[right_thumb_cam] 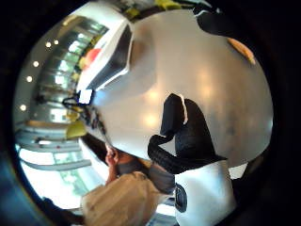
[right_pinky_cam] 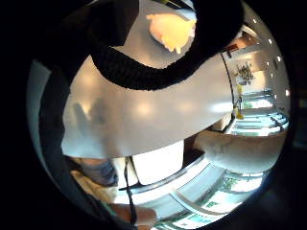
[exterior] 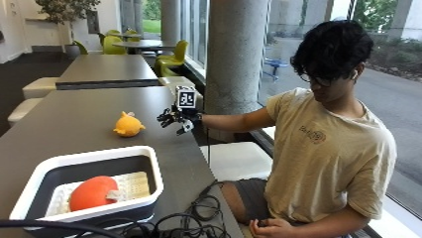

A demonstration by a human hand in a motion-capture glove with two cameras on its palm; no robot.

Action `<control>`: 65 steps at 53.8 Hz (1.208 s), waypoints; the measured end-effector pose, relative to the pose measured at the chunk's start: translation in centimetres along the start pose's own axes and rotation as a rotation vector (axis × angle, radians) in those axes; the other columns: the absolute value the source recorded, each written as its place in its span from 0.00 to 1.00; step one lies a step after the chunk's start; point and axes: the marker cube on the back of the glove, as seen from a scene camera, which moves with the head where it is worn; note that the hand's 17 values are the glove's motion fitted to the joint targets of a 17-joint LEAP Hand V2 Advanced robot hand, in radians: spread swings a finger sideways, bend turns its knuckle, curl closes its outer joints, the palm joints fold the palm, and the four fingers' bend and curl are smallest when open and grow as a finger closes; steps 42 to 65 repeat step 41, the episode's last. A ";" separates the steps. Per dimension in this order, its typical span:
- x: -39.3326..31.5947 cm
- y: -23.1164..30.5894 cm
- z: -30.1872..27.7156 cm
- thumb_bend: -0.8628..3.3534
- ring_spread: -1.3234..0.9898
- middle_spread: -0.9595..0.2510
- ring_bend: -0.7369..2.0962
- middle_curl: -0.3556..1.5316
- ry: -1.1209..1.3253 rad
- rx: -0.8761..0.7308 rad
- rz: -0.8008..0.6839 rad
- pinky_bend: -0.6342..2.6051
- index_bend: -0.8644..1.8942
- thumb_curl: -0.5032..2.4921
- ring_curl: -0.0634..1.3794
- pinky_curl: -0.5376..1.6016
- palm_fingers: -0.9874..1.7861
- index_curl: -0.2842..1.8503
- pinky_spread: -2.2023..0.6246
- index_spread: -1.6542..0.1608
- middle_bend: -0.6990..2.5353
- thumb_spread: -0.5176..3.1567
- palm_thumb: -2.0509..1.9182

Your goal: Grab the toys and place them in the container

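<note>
A yellow plush toy point(exterior: 129, 124) sits on the grey table point(exterior: 79, 114), far from the container. My gloved right hand point(exterior: 177, 119) hovers just to its right, above the table's edge, with its fingers spread and holding nothing. The little finger side palm view shows the same yellow toy point(right_pinky_cam: 171, 31) on the table beyond a black glove finger point(right_pinky_cam: 144, 72). A white-rimmed dark container point(exterior: 99, 154) stands at the near end of the table. It holds an orange toy point(exterior: 94, 192) and a cream waffle-like piece point(exterior: 135, 184). The thumb side palm view also shows the container point(right_thumb_cam: 110, 56) and the yellow toy point(right_thumb_cam: 242, 49).
Black cables point(exterior: 178, 223) lie coiled on the table in front of the container. A white bench seat point(exterior: 237, 161) stands between the person and the table. A concrete column point(exterior: 234, 59) rises behind the hand. More tables and yellow chairs stand farther back.
</note>
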 end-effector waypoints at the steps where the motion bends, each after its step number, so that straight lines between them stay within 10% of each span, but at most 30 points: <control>1: -0.3 -0.1 -0.1 0.20 0.56 0.77 0.33 0.35 -0.002 0.002 -0.004 0.46 0.41 0.27 0.25 0.40 0.35 0.37 0.79 0.72 0.27 0.55 0.55; 65: -0.4 -0.4 -0.2 0.20 0.56 0.76 0.33 0.34 0.005 0.007 0.001 0.46 0.42 0.27 0.25 0.41 0.35 0.37 0.79 0.72 0.27 0.55 0.55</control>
